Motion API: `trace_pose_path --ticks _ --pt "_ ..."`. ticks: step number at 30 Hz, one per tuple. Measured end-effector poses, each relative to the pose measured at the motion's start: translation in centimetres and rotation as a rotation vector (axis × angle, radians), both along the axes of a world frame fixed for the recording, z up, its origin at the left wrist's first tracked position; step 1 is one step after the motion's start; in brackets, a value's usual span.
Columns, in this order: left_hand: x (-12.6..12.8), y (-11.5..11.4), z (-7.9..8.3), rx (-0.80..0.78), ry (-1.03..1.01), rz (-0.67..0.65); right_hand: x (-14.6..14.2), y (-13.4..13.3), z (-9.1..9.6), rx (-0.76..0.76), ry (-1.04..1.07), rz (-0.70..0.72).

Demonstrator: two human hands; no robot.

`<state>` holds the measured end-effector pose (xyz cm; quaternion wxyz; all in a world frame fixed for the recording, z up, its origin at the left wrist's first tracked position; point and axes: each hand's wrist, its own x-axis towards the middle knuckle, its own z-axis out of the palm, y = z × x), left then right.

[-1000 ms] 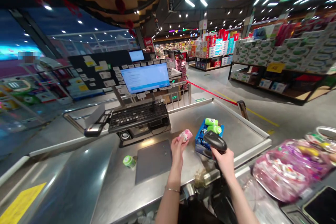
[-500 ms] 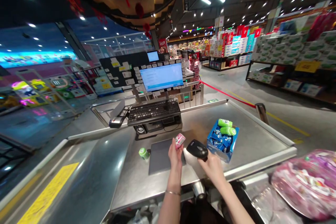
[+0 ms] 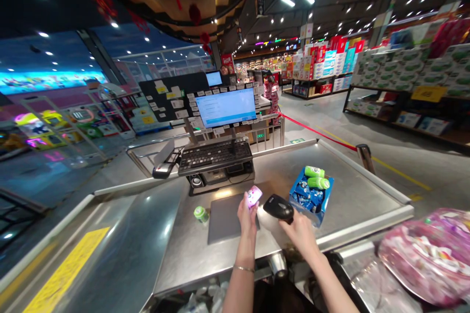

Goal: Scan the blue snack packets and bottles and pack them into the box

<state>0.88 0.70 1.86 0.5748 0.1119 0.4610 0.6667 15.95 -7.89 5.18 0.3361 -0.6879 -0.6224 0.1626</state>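
The left hand (image 3: pixel 247 215) pinches a small pink-and-white container (image 3: pixel 254 196) between thumb and fingers, holding it up over the far right corner of a flat grey panel (image 3: pixel 224 220); a bright pinkish glow lies on its face. The right hand (image 3: pixel 300 231) is closed around the handle of a black barcode scanner (image 3: pixel 278 207), whose head is near the container but apart from it. A bracelet (image 3: pixel 244 268) circles the left wrist.

Just right of the scanner, an open blue box (image 3: pixel 321 209) sits on the metal worktop (image 3: pixel 370 193), filled with blue packets (image 3: pixel 306 197); two green containers (image 3: pixel 318 183) lie on their sides at its far end. Another green container (image 3: pixel 200 213) is left of the panel, near its edge.

Beyond the panel are a black keyboard (image 3: pixel 215 155) and, above it, a lit monitor (image 3: pixel 225 107) edged with small labels. A pink bag (image 3: pixel 428 254) rests at the near right. Farther off, a red belt (image 3: pixel 319 131) runs to a post (image 3: pixel 365 158), with stocked shelves (image 3: pixel 400 93) behind.
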Motion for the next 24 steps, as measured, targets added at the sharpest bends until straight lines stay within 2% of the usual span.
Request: trace_pose_path --ticks 4,8,10,13,17,19,21,24 --pt "-0.1 0.0 -0.5 -0.014 0.011 -0.022 0.1 0.0 -0.4 0.001 -0.006 0.021" --pt "-1.3 0.5 -1.9 -0.004 0.101 -0.007 0.0 0.3 -1.2 0.009 0.002 0.039" --pt "-3.0 0.7 -2.8 -0.041 0.291 0.089 -0.1 0.4 -1.7 0.019 0.013 0.059" --pt "-6.8 0.2 -4.0 -0.182 0.778 0.27 -0.3 0.7 -2.7 0.03 0.029 0.079" --pt "-12.0 -1.8 -5.1 -0.374 1.354 0.351 -1.0 1.1 -3.9 0.017 0.048 0.101" --pt "-14.0 -2.6 -5.4 -0.481 1.512 0.345 -1.5 1.2 -4.2 -0.011 0.063 0.116" --pt "-15.8 -2.9 -5.8 -0.539 1.589 0.32 -2.0 1.2 -4.4 -0.029 0.093 0.138" --pt "-18.3 -2.5 -6.2 -0.483 1.627 0.279 -2.5 1.1 -4.5 -0.025 0.155 0.158"
